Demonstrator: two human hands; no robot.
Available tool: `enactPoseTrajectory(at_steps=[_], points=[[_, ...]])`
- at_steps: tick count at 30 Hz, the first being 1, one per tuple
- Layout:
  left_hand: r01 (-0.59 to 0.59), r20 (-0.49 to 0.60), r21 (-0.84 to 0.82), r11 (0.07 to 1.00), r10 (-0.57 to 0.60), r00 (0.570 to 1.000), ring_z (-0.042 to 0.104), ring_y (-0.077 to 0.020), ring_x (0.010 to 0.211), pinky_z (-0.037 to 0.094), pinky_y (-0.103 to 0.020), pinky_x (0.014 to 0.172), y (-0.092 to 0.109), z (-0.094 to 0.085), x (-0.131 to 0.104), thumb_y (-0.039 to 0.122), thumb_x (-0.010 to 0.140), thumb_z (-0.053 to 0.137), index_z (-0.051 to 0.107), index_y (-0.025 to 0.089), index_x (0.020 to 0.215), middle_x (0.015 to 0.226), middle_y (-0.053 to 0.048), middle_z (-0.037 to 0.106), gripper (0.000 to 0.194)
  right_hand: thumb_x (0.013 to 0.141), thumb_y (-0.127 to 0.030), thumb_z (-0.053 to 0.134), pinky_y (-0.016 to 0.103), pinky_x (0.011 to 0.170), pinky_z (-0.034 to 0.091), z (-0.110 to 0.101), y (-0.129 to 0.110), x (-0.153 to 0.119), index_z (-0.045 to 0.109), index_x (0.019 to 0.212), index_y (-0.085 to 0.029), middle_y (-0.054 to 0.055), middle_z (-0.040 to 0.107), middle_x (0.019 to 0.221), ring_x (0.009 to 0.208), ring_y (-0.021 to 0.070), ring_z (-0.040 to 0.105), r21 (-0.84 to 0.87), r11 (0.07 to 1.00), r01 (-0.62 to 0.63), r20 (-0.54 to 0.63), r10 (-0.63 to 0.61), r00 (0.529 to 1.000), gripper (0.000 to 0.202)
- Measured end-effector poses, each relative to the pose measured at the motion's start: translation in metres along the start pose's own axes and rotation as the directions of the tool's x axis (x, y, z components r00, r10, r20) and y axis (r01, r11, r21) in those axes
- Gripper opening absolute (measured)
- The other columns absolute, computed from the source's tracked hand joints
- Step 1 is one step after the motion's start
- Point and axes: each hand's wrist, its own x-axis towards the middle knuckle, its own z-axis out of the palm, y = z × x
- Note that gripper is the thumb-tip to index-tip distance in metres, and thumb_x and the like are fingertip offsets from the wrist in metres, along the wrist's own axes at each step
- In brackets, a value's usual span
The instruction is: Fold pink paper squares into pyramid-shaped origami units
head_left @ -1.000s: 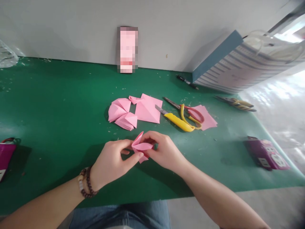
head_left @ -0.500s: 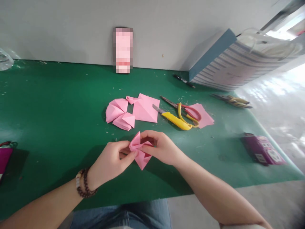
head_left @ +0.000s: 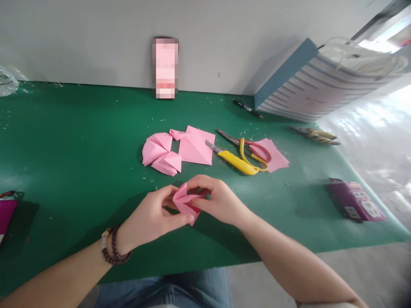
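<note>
folded paper [head_left: 185,207] pinched by left hand [head_left: 154,214] and right hand [head_left: 221,201]

"What's at your twelve?"

"A phone [head_left: 165,68], propped upright against the grey wall [head_left: 96,38], screen blurred!"

"And one o'clock?"

"I've got a striped paper bag [head_left: 308,92], and a black pen [head_left: 247,108] near it on the green table [head_left: 80,115]!"

"Further round?"

"Pliers [head_left: 313,134] just before my two, then a purple box [head_left: 356,201] at two, white markings showing!"

"Left flank?"

"Clear plastic [head_left: 7,83] at my eleven, a magenta thing [head_left: 6,214] at ten, both cut off!"
</note>
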Motion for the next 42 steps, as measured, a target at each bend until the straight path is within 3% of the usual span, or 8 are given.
enactPoseTrajectory(at_steps=[5, 11, 15, 21, 30, 34, 36, 42], points=[[-0.012, -0.013, 0.021, 1.000, 0.012, 1.000, 0.071, -0.0200, 0.084, 0.059, -0.029, 0.072, -0.006, -0.002, 0.002, 0.034, 0.089, 0.059, 0.062, 0.017, 0.101, 0.094, -0.005, 0.072, 0.021, 0.074, -0.012, 0.063, 0.027, 0.071, 0.054, 0.002, 0.001, 0.000, 0.066, 0.093, -0.020, 0.000, 0.070, 0.089, 0.077, 0.0137, 0.066, 0.042, 0.999, -0.028, -0.021, 0.029, 0.999, 0.021], [-0.036, -0.049, 0.007, 0.999, 0.036, 0.998, 0.070, -0.0201, 0.092, 0.060, -0.028, 0.074, -0.005, -0.003, 0.003, 0.036, 0.088, 0.061, 0.061, 0.017, 0.106, 0.103, -0.007, 0.070, 0.026, 0.077, -0.019, 0.062, 0.023, 0.059, 0.049, 0.002, 0.000, 0.001, 0.067, 0.087, -0.020, 0.000, 0.069, 0.082, 0.067, 0.0123, 0.060, -0.038, 0.996, -0.077, -0.067, 0.074, 0.995, 0.011], [-0.100, -0.165, 0.079, 0.992, 0.112, 0.980, 0.069, -0.0171, 0.087, 0.058, -0.025, 0.073, -0.008, -0.004, 0.002, 0.032, 0.087, 0.063, 0.062, 0.018, 0.099, 0.094, -0.004, 0.070, 0.019, 0.079, -0.024, 0.062, 0.024, 0.057, 0.047, 0.002, 0.001, 0.001, 0.066, 0.083, -0.019, 0.000, 0.066, 0.076, 0.064, 0.0126, 0.059, -0.043, 0.991, -0.128, -0.044, 0.126, 0.991, 0.008], [-0.109, -0.186, 0.146, 0.983, 0.135, 0.973, 0.068, -0.0152, 0.078, 0.057, -0.023, 0.068, -0.007, -0.004, 0.003, 0.029, 0.087, 0.061, 0.061, 0.017, 0.089, 0.084, -0.001, 0.068, 0.012, 0.079, -0.024, 0.063, 0.023, 0.056, 0.046, 0.004, 0.004, 0.002, 0.065, 0.082, -0.019, -0.002, 0.063, 0.072, 0.063, 0.0120, 0.057, -0.032, 0.989, -0.142, 0.002, 0.142, 0.990, 0.006], [-0.091, -0.332, 0.056, 0.994, 0.104, 0.938, 0.070, -0.0183, 0.070, 0.061, -0.028, 0.062, -0.008, -0.011, 0.006, 0.045, 0.083, 0.067, 0.061, 0.017, 0.084, 0.079, -0.003, 0.068, 0.029, 0.086, -0.038, 0.063, 0.029, 0.077, 0.056, -0.002, 0.002, 0.003, 0.053, 0.118, -0.022, 0.005, 0.068, 0.102, 0.090, 0.0159, 0.068, 0.366, 0.928, -0.074, 0.020, 0.071, 0.997, 0.037], [-0.122, -0.394, -0.006, 0.993, 0.110, 0.913, 0.070, -0.0184, 0.071, 0.063, -0.030, 0.065, -0.005, -0.014, 0.007, 0.045, 0.082, 0.068, 0.062, 0.017, 0.082, 0.082, -0.003, 0.069, 0.030, 0.077, -0.032, 0.073, 0.032, 0.074, 0.058, -0.001, 0.003, 0.002, 0.049, 0.124, -0.024, 0.003, 0.066, 0.098, 0.085, 0.0172, 0.068, 0.284, 0.954, -0.098, 0.027, 0.094, 0.995, 0.054], [-0.139, -0.403, -0.012, 0.990, 0.123, 0.907, 0.070, -0.0183, 0.071, 0.064, -0.030, 0.066, -0.004, -0.013, 0.006, 0.044, 0.082, 0.069, 0.062, 0.017, 0.082, 0.082, -0.003, 0.069, 0.029, 0.076, -0.028, 0.071, 0.032, 0.072, 0.058, 0.001, 0.004, 0.002, 0.050, 0.123, -0.023, 0.000, 0.064, 0.089, 0.080, 0.0166, 0.068, 0.242, 0.965, -0.101, 0.015, 0.100, 0.995, 0.051], [-0.171, -0.329, -0.072, 0.983, 0.139, 0.934, 0.071, -0.0173, 0.081, 0.064, -0.029, 0.070, -0.005, -0.003, 0.005, 0.033, 0.083, 0.067, 0.059, 0.016, 0.092, 0.093, -0.003, 0.067, 0.020, 0.074, -0.019, 0.064, 0.027, 0.063, 0.055, 0.003, 0.005, 0.001, 0.054, 0.118, -0.024, -0.002, 0.063, 0.086, 0.067, 0.0121, 0.064, 0.118, 0.992, -0.032, -0.178, 0.053, 0.983, 0.045]])
